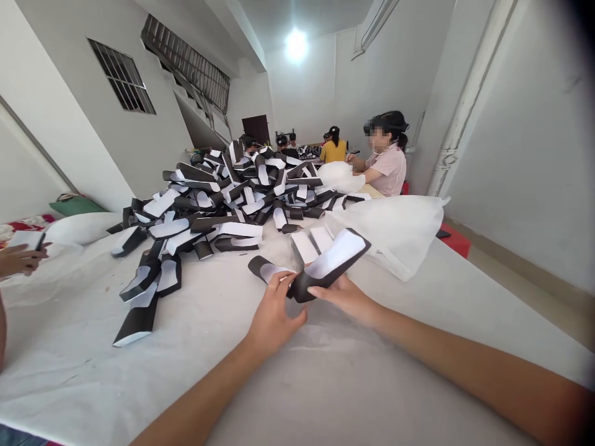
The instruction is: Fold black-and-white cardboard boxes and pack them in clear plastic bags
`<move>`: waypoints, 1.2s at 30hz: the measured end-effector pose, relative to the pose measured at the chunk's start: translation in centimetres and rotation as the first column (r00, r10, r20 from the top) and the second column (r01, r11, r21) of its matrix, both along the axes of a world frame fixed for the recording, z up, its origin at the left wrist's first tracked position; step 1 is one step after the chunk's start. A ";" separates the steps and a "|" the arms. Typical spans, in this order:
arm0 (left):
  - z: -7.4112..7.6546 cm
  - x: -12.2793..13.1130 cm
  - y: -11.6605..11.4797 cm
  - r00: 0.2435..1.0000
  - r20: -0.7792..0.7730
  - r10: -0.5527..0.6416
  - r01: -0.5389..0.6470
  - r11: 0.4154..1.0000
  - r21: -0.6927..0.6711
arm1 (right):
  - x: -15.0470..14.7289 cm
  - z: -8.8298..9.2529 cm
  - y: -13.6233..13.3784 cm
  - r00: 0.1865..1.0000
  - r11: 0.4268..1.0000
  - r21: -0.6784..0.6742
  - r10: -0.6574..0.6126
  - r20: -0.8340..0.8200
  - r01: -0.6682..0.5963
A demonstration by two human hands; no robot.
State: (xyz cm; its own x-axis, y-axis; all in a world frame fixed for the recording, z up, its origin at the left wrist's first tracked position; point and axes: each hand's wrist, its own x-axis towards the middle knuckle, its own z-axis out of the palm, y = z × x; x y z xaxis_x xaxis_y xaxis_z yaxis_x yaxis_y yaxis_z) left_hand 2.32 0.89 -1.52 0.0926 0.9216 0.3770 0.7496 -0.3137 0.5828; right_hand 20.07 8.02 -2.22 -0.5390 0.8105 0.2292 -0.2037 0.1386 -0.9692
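Note:
My right hand (341,288) is closed around a folded card piece (332,260), black outside and white inside, its thumb on the black face. My left hand (274,313) is at the near end of this piece, its fingertips against or very close to the black edge. Its thumb is stretched out below, apart from the card. Just behind my left fingers lies a second black-and-white card piece (263,269). White blocks (304,248), perhaps upright card stacks, stand beyond the held piece.
A big heap of similar card pieces (242,198) covers the far table (195,371). White plastic bags (395,232) lie at right. Another person's hand (23,260) holds something white at the left edge. A person in pink (388,164) sits at right; others are farther back.

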 end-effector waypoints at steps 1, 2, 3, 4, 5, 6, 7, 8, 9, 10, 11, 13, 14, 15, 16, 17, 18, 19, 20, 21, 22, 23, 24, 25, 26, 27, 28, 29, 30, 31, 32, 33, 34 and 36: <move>-0.2 -0.3 -0.1 1.000 -0.019 -0.020 0.020 1.000 -0.001 | 0.3 -0.2 0.2 0.998 0.998 0.005 -0.055 -0.007 0.055; -0.2 -0.6 0.0 0.999 -0.023 -0.025 0.025 1.000 0.018 | 0.7 -0.4 0.5 0.993 0.993 0.027 -0.115 -0.021 0.116; -0.1 -1.2 0.2 1.000 -0.013 -0.010 0.011 0.999 0.053 | 1.0 -0.6 0.7 0.984 0.983 0.056 -0.174 -0.039 0.176; 0.0 -1.8 0.5 1.000 0.006 0.021 -0.022 0.995 0.093 | 1.4 -0.7 1.0 0.975 0.972 0.080 -0.218 -0.050 0.222; 0.2 -2.5 0.9 0.998 0.026 0.064 -0.066 0.989 0.130 | 1.7 -0.7 1.1 0.968 0.964 0.092 -0.245 -0.050 0.249; 0.4 -3.3 1.4 0.992 0.042 0.115 -0.120 0.980 0.158 | 1.9 -0.7 1.2 0.965 0.961 0.092 -0.260 -0.041 0.263; 0.4 -4.2 1.9 0.984 0.052 0.171 -0.177 0.968 0.175 | 2.0 -0.7 1.2 0.965 0.961 0.084 -0.262 -0.026 0.264; 0.4 -5.1 2.4 0.974 0.048 0.221 -0.226 0.958 0.176 | 2.0 -0.6 1.1 0.966 0.963 0.073 -0.257 -0.012 0.258; 0.3 -6.0 2.8 0.965 0.031 0.261 -0.263 0.951 0.164 | 2.0 -0.6 0.9 0.970 0.968 0.068 -0.241 0.002 0.241; 0.1 -6.8 3.2 0.958 0.006 0.287 -0.285 0.948 0.140 | 1.9 -0.5 0.7 0.975 0.972 0.073 -0.224 0.013 0.222; -0.1 -7.4 3.5 0.955 -0.028 0.295 -0.290 0.951 0.110 | 1.8 -0.5 0.6 0.978 0.975 0.091 -0.207 0.023 0.204; -0.5 -8.3 3.8 0.957 -0.115 0.265 -0.260 0.964 0.052 | 1.7 -0.5 0.3 0.978 0.970 0.145 -0.202 0.045 0.194; -0.7 -8.4 3.9 0.959 -0.162 0.232 -0.229 0.973 0.035 | 1.7 -0.6 0.3 0.975 0.963 0.182 -0.215 0.060 0.201; -0.9 -8.5 3.9 0.959 -0.209 0.194 -0.192 0.981 0.030 | 1.6 -0.7 0.3 0.969 0.952 0.219 -0.235 0.077 0.214; -1.0 -8.4 4.0 0.954 -0.254 0.157 -0.153 0.988 0.032 | 1.6 -0.9 0.4 0.962 0.943 0.247 -0.255 0.097 0.225; -1.1 -8.3 4.0 0.948 -0.293 0.125 -0.118 0.992 0.042 | 1.6 -1.1 0.5 0.956 0.937 0.262 -0.267 0.121 0.229; -1.1 -8.2 4.0 0.942 -0.321 0.103 -0.089 0.994 0.056 | 1.6 -1.3 0.5 0.952 0.938 0.265 -0.269 0.146 0.224; -1.2 -8.1 4.1 0.936 -0.340 0.088 -0.069 0.995 0.069 | 1.6 -1.5 0.6 0.951 0.943 0.256 -0.259 0.170 0.211; -1.3 -8.1 4.2 0.932 -0.353 0.081 -0.057 0.995 0.079 | 1.6 -1.7 0.6 0.952 0.950 0.244 -0.243 0.186 0.195; -1.3 -8.1 4.2 0.930 -0.360 0.079 -0.052 0.995 0.085 | 1.5 -1.8 0.5 0.956 0.956 0.235 -0.224 0.189 0.178; -1.4 -8.1 4.3 0.929 -0.363 0.078 -0.050 0.995 0.085 | 1.4 -1.8 0.4 0.962 0.960 0.233 -0.203 0.181 0.158; -1.5 -8.1 4.4 0.929 -0.362 0.076 -0.050 0.995 0.082 | 1.3 -1.7 0.3 0.969 0.961 0.236 -0.183 0.166 0.141; -1.5 -8.2 4.4 0.932 -0.354 0.075 -0.052 0.996 0.076 | 1.2 -1.5 0.2 0.973 0.961 0.241 -0.172 0.151 0.133; -1.6 -8.2 4.4 0.937 -0.340 0.074 -0.054 0.996 0.069 | 1.1 -1.3 0.1 0.974 0.959 0.247 -0.175 0.144 0.136; -1.7 -8.1 4.3 0.945 -0.320 0.073 -0.056 0.996 0.063 | 1.0 -1.1 0.0 0.969 0.955 0.257 -0.194 0.152 0.151; -1.7 -8.0 4.3 0.952 -0.298 0.071 -0.057 0.997 0.056 | 0.9 -0.8 0.0 0.959 0.946 0.272 -0.226 0.173 0.174; -1.8 -7.9 4.2 0.959 -0.277 0.066 -0.055 0.997 0.048 | 0.7 -0.4 0.0 0.943 0.934 0.296 -0.265 0.203 0.199; -1.8 -7.8 4.1 0.964 -0.259 0.061 -0.052 0.998 0.039 | 0.6 -0.1 -0.1 0.922 0.918 0.328 -0.307 0.237 0.221; -1.9 -7.7 4.1 0.968 -0.243 0.055 -0.048 0.998 0.033 | 0.4 0.3 0.0 0.897 0.901 0.366 -0.345 0.275 0.235; -1.9 -7.6 4.0 0.972 -0.231 0.050 -0.044 0.999 0.029 | 0.2 0.7 0.0 0.872 0.883 0.406 -0.377 0.312 0.237; -2.0 -7.6 3.9 0.974 -0.220 0.050 -0.044 0.999 0.030 | -0.1 1.1 0.0 0.844 0.865 0.445 -0.406 0.350 0.232; -2.0 -7.5 3.9 0.976 -0.211 0.052 -0.045 0.998 0.036 | -0.4 1.5 0.0 0.816 0.849 0.482 -0.429 0.388 0.217; -2.0 -7.5 3.8 0.977 -0.204 0.055 -0.047 0.998 0.045 | -0.7 1.8 0.0 0.788 0.831 0.522 -0.449 0.420 0.195; -2.1 -7.6 3.8 0.978 -0.198 0.063 -0.050 0.996 0.071 | -1.4 2.4 0.0 0.745 0.785 0.606 -0.481 0.462 0.131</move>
